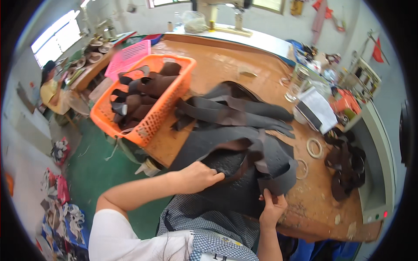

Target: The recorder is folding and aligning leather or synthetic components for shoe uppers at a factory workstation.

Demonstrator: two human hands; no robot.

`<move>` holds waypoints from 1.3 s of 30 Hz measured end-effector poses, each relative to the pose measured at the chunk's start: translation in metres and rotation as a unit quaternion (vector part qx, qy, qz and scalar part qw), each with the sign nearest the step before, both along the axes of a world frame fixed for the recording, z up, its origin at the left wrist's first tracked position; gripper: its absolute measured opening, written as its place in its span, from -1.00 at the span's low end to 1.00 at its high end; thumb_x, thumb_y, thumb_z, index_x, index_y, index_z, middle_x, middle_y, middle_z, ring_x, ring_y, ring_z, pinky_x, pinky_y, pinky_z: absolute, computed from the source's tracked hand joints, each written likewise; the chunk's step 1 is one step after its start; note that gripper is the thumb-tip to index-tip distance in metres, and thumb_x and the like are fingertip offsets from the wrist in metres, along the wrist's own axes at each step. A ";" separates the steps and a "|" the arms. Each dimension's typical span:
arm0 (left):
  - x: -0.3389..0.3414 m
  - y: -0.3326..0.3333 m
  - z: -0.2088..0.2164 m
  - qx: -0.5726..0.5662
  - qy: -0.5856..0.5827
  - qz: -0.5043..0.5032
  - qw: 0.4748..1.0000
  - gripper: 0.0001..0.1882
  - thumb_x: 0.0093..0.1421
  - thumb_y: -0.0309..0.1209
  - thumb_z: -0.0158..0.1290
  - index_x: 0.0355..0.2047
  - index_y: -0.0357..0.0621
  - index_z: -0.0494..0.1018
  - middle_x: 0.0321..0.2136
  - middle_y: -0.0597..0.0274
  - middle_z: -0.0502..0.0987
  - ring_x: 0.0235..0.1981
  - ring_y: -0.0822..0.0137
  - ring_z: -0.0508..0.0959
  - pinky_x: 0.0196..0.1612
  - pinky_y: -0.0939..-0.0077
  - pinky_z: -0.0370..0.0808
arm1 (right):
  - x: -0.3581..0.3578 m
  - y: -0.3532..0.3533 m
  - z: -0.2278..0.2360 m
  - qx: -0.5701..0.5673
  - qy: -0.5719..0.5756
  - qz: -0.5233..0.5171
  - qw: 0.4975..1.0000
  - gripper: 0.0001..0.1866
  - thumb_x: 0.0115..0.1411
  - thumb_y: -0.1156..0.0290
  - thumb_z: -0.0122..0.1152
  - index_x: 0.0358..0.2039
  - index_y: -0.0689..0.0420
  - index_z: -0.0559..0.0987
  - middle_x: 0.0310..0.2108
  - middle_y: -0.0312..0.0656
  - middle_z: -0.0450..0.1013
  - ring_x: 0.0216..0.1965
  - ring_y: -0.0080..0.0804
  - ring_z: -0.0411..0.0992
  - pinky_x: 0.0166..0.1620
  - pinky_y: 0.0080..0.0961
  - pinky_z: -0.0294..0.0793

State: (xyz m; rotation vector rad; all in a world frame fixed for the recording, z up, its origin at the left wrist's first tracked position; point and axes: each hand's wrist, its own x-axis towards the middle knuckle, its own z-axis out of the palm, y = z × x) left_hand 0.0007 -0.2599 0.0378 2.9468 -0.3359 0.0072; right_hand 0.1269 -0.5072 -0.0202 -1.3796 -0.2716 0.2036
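Note:
In front of me, a dark sheet [198,145] covers the near part of the brown table. Over it, my left hand [199,177] is closed on one end of a dark brown leather-like strip [230,145], which loops up and across. My right hand [273,206] pinches the lower edge of a wide grey-brown curved strip [278,180] between thumb and fingers. Where the strips cross, I cannot tell whether they are joined. Just beyond them lies a pile of similar long strips [235,108], dark side and brown side showing.
An orange plastic basket [187,71] with curled brown pieces stands at the left, a pink basket [128,57] behind it. Rolls of tape [314,148], a heap of dark strips [346,167] and a grey machine [381,148] are at right. Another person [52,93] sits far left.

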 end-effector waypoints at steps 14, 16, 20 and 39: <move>-0.009 -0.009 0.035 -0.101 -0.159 0.096 0.978 -0.66 0.06 -0.38 0.25 -0.16 -0.20 0.49 -0.27 0.14 0.59 -0.20 0.13 0.59 -0.11 0.33 0.54 | -0.004 -0.002 -0.019 -0.016 0.006 0.010 1.000 -0.80 0.20 0.65 0.21 -0.15 0.25 0.60 -0.33 -0.27 0.55 -0.40 -0.61 0.45 -0.35 -0.65 0.50; -0.009 0.000 0.036 -0.100 -0.164 0.112 0.975 -0.69 0.09 -0.40 0.23 -0.16 -0.20 0.48 -0.28 0.13 0.58 -0.21 0.12 0.59 -0.14 0.32 0.54 | -0.005 0.000 -0.019 -0.023 -0.013 0.022 0.999 -0.81 0.20 0.65 0.21 -0.15 0.25 0.60 -0.34 -0.26 0.56 -0.41 -0.62 0.46 -0.35 -0.65 0.50; 0.039 0.012 0.039 -0.145 -0.186 0.106 0.966 -0.64 0.13 -0.43 0.18 -0.05 -0.17 0.43 -0.20 0.07 0.54 -0.17 0.03 0.56 -0.11 0.27 0.51 | -0.003 0.003 -0.018 -0.028 -0.022 0.028 0.999 -0.82 0.20 0.64 0.22 -0.16 0.25 0.60 -0.34 -0.26 0.56 -0.41 -0.62 0.46 -0.35 -0.66 0.50; 0.200 0.080 0.023 -0.459 0.168 0.211 0.846 -0.71 0.18 -0.28 0.22 -0.48 -0.31 0.57 -0.63 0.31 0.49 -0.67 0.53 0.42 -0.53 0.60 0.33 | -0.002 0.002 -0.017 -0.018 -0.014 0.018 1.000 -0.86 0.19 0.66 0.22 -0.21 0.29 0.61 -0.31 -0.25 0.53 -0.40 -0.61 0.46 -0.37 -0.67 0.50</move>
